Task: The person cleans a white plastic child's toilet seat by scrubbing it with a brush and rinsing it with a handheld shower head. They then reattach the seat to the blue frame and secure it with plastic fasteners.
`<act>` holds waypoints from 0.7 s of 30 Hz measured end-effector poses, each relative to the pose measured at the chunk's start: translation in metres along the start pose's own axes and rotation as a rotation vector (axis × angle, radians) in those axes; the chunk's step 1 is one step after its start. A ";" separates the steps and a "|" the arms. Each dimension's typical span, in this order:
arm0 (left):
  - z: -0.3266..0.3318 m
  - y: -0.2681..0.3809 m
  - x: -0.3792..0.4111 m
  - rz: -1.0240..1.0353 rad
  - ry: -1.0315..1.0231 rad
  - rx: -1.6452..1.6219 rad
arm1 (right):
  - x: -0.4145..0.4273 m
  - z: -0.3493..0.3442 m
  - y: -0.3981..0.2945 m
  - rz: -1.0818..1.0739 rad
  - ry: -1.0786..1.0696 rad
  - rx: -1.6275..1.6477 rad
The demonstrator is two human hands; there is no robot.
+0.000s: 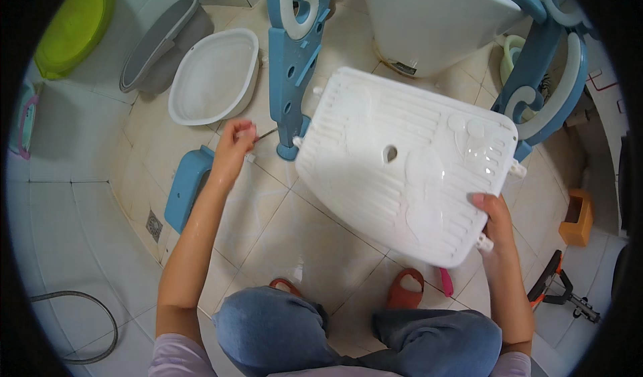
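Note:
My right hand point(495, 221) grips the lower right edge of a white plastic step panel point(361, 171), thumb on top. The panel is tilted, with ribs, raised footprint shapes, a drop-shaped hole and small pegs at its sides. It looks wet. To its left, my left hand point(236, 143) has its fingers curled around a tool whose thin dark shaft point(267, 134) sticks out toward a blue plastic ladder leg point(289, 75); its handle is mostly hidden. Another blue and white frame part point(547, 90) of the child's toilet ladder stands at the right.
A white toilet point(437, 20) stands ahead. White point(216, 80) and grey point(161, 45) basins sit at the left, near a blue plastic stool-like piece point(183, 191) and a floor drain point(154, 226). An orange holder point(576, 219), a squeegee-like tool point(557, 281) and a pink handle point(446, 281) are to the right.

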State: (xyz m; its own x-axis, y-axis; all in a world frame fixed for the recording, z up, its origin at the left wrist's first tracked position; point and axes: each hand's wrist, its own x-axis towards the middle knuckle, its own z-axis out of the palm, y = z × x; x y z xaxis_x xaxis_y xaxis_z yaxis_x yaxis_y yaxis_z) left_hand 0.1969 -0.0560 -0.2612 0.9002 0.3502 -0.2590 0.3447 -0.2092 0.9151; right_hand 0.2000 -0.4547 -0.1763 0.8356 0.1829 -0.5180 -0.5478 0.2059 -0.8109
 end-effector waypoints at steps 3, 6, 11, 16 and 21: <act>0.012 0.027 0.033 0.202 -0.024 0.129 | 0.024 -0.006 0.016 0.045 -0.046 0.216; 0.026 0.049 0.056 0.232 -0.101 0.312 | 0.036 0.002 0.028 -0.063 -0.129 0.201; 0.028 0.057 0.080 0.201 -0.184 0.469 | 0.048 0.000 0.037 -0.048 -0.129 0.225; 0.021 0.055 0.089 0.225 -0.213 0.542 | 0.054 -0.006 0.038 -0.030 -0.192 0.326; 0.019 0.062 0.090 0.168 -0.310 0.379 | 0.066 -0.008 0.040 -0.054 -0.172 0.366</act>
State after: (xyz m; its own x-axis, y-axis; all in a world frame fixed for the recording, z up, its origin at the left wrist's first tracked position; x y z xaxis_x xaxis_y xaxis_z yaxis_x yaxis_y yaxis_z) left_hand 0.3040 -0.0543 -0.2339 0.9683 0.0085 -0.2497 0.2089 -0.5760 0.7903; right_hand 0.2342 -0.4425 -0.2451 0.8616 0.3140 -0.3988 -0.5075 0.5423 -0.6696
